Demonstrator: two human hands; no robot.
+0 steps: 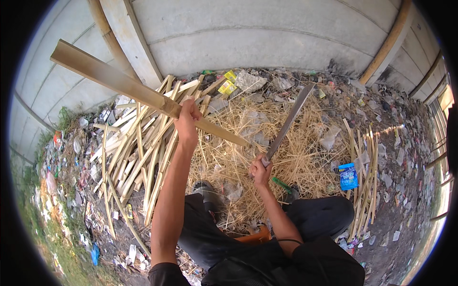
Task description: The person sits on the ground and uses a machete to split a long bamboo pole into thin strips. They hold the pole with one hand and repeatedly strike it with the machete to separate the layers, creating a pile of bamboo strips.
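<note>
Bamboo piece (pixel 129 90) slants over the ground (pixel 410 157), tight in your left hand (pixel 188 115); it looks left to split. Piled sticks (pixel 161 164) at the ground's left side and thin strips (pixel 367 186) at its right look done. Your right hand (pixel 261 170) tightly grips a knife (pixel 290 124).

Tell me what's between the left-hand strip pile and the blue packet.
The head view shows pale, straw-like shavings there, with the right hand and its blade over them.
</note>
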